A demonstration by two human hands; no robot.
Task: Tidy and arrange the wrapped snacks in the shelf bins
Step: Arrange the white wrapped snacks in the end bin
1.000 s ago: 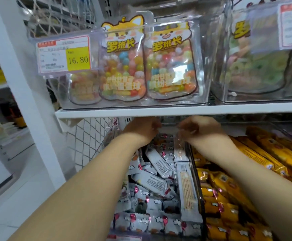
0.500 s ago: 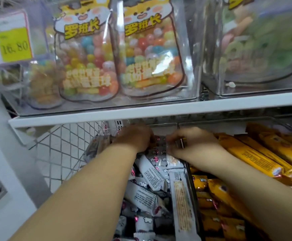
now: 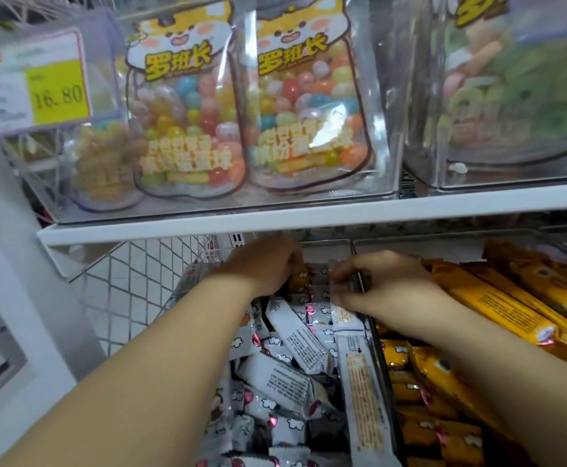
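Overhead: white shelf board carrying a clear upper bin of candy-ball pouches; the price tag reads 16.80.
Left bin: white wrapped snacks heaped at mixed angles, reaching back under the board.
Right bin: yellow wrapped snacks, just beside the white heap.
Left hand: knuckles up at the rear of the white heap, fingers curled down into it; whether it grips anything cannot be told.
Right hand: thumb and fingers pinch the far end of a white bar lying along the left bin's right wall.
Left flank: wire mesh panel.
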